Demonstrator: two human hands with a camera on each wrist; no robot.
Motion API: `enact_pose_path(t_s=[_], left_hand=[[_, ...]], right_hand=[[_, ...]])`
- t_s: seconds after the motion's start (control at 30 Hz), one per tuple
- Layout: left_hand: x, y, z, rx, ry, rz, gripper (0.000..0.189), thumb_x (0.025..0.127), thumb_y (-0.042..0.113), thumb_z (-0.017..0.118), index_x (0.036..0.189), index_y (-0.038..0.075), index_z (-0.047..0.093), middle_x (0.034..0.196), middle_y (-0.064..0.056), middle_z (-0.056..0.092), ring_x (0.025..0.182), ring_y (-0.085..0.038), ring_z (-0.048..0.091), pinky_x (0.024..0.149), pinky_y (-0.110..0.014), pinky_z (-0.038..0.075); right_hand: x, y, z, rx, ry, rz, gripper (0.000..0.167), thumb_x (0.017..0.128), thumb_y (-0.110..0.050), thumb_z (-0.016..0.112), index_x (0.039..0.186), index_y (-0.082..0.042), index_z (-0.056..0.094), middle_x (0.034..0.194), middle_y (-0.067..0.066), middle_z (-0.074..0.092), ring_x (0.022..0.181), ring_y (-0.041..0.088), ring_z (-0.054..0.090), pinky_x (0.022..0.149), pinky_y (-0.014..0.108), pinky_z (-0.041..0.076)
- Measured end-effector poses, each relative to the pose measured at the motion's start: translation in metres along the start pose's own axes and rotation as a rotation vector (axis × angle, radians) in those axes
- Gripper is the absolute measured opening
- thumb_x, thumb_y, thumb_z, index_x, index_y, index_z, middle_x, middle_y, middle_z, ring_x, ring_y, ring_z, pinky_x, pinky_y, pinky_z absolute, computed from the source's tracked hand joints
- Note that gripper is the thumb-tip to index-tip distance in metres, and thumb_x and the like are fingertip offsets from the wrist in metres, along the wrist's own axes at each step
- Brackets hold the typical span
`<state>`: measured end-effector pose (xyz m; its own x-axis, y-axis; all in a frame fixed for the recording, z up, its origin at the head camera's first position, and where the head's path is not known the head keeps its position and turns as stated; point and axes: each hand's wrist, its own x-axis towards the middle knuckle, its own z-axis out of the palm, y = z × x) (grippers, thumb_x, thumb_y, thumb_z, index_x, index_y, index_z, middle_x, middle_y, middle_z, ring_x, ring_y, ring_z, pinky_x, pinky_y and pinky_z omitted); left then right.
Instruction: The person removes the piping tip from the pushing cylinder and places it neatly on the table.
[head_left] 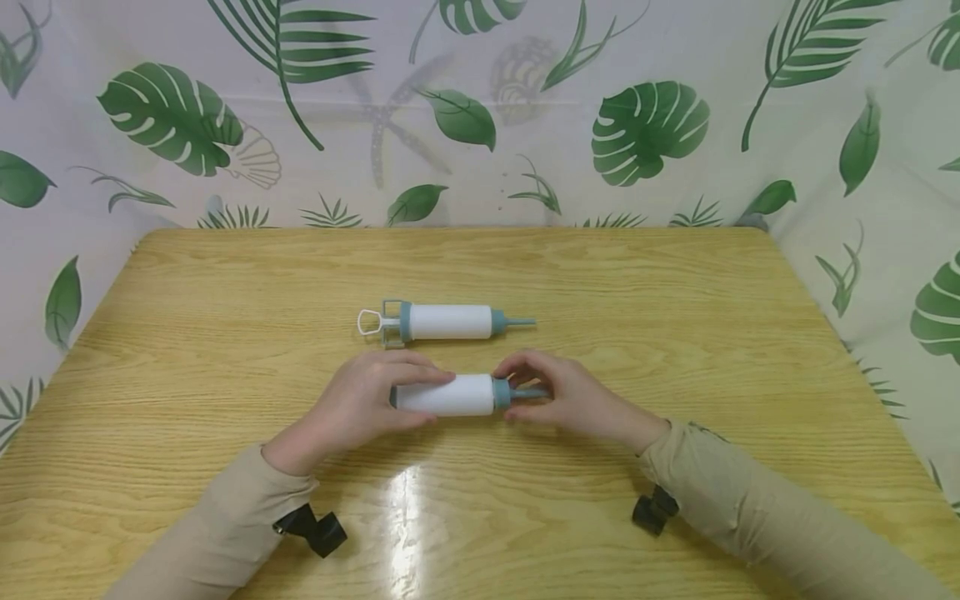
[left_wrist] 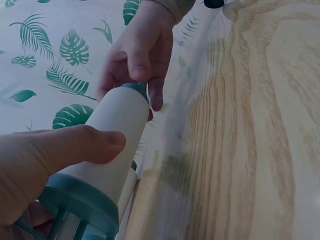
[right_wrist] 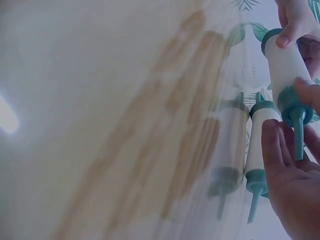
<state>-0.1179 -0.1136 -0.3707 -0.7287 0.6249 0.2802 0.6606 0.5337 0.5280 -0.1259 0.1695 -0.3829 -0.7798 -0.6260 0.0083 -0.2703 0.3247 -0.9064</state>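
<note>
A large syringe (head_left: pixel 468 395) with a white barrel and grey-teal ends lies crosswise between both hands, its thin nozzle pointing right. My left hand (head_left: pixel 367 393) grips the rear of the barrel; in the left wrist view the thumb lies along the white barrel (left_wrist: pixel 112 122), just ahead of a teal collar (left_wrist: pixel 82 200). At the front end, my right hand (head_left: pixel 573 396) has curled fingers and thumb about the teal nozzle cap (right_wrist: pixel 292 102), with the thumb touching it. The plunger handle is hidden by my left hand in the head view.
Behind the held one, a second similar syringe (head_left: pixel 450 322) lies on the wooden table (head_left: pixel 675 292), white loop handle to the left and nozzle to the right. A leaf-patterned cloth (head_left: pixel 540 158) rises behind the table. Black wrist cameras hang below both sleeves.
</note>
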Motion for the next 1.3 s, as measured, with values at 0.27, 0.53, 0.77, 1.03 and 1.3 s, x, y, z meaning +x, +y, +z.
enact_pose_path(t_s=[0.27,0.53,0.77,1.03,1.3], left_hand=[[-0.0007,0.0008,-0.0012,-0.003,-0.019,-0.045,0.044,0.072,0.022,0.085,0.114,0.020,0.072,0.115,0.003,0.066,0.103,-0.016,0.061,0.077,-0.033,0.052],[-0.0008,-0.0001,-0.0001,-0.002,-0.013,-0.024,0.043,0.072,0.022,0.085,0.113,0.020,0.072,0.114,0.003,0.067,0.101,-0.016,0.062,0.077,-0.032,0.052],[-0.0007,0.0002,-0.0001,-0.004,-0.011,-0.012,0.044,0.072,0.022,0.085,0.114,0.020,0.071,0.114,0.002,0.067,0.101,-0.017,0.062,0.077,-0.033,0.052],[-0.0008,0.0007,-0.0006,-0.007,-0.013,-0.020,0.044,0.073,0.021,0.085,0.114,0.019,0.071,0.114,0.001,0.067,0.101,-0.018,0.062,0.078,-0.035,0.052],[-0.0009,0.0007,-0.0010,-0.008,-0.014,-0.039,0.043,0.072,0.021,0.085,0.113,0.020,0.072,0.114,0.002,0.067,0.102,-0.017,0.061,0.079,-0.033,0.052]], right_hand=[[-0.0027,-0.0005,-0.0014,-0.027,-0.024,0.112,0.041,0.092,-0.024,0.065,0.128,-0.007,0.054,0.126,0.009,0.058,0.107,0.023,0.059,0.090,0.037,0.049],[-0.0020,0.0001,-0.0014,-0.049,-0.023,0.085,0.036,0.090,-0.020,0.069,0.123,-0.008,0.059,0.116,0.006,0.062,0.099,0.018,0.061,0.085,0.033,0.051],[-0.0018,0.0011,-0.0015,-0.033,-0.004,0.028,0.036,0.086,-0.011,0.072,0.119,-0.006,0.060,0.117,0.009,0.061,0.102,0.022,0.061,0.085,0.032,0.052],[-0.0018,0.0006,-0.0018,-0.014,-0.014,0.030,0.045,0.084,-0.014,0.074,0.124,-0.005,0.055,0.122,0.010,0.058,0.104,0.023,0.061,0.085,0.033,0.052],[-0.0027,-0.0005,-0.0023,-0.045,-0.041,0.105,0.041,0.091,-0.025,0.067,0.126,-0.007,0.057,0.120,0.008,0.060,0.101,0.019,0.061,0.086,0.035,0.051]])
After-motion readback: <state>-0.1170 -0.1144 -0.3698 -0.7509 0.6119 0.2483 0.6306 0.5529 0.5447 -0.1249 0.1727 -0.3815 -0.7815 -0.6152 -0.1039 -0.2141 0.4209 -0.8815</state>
